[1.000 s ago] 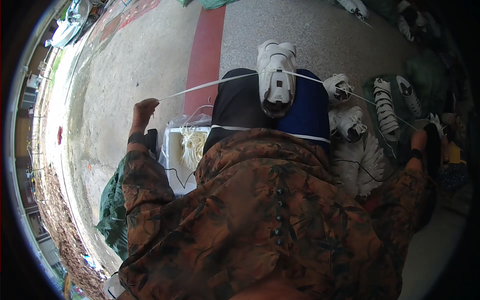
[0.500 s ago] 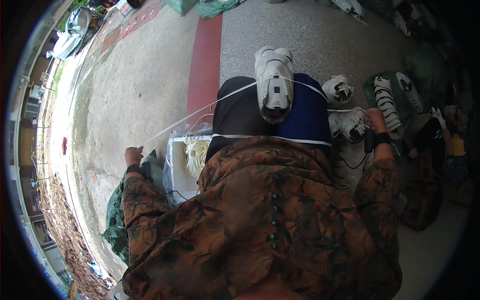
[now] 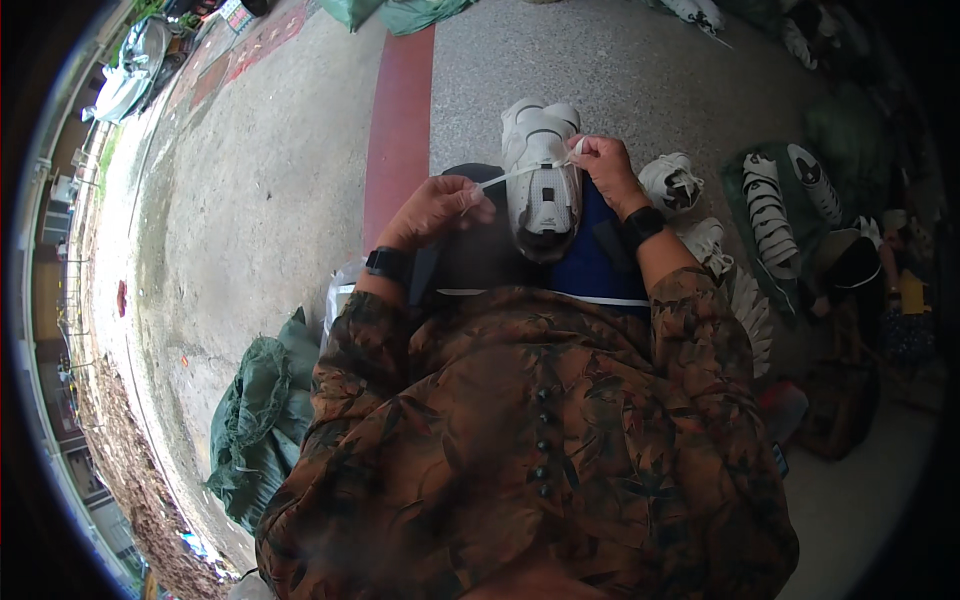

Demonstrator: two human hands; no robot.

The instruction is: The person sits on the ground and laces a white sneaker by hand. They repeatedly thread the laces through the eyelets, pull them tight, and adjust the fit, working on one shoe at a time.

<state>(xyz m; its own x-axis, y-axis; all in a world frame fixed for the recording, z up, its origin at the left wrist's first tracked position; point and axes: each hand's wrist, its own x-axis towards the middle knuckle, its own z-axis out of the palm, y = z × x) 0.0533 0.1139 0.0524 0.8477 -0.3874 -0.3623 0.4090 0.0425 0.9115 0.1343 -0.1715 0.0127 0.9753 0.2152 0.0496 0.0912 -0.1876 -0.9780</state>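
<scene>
Left grip [image 3: 446, 208], right grip [image 3: 610, 170] drawn inward | both apparently pinching lace [image 3: 507, 179] | shoe [image 3: 543, 190] between

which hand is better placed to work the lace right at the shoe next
Probably the right hand: it grips the lace close by the white shoe, while the left hand holds it farther out, off the shoe's left side.
</scene>
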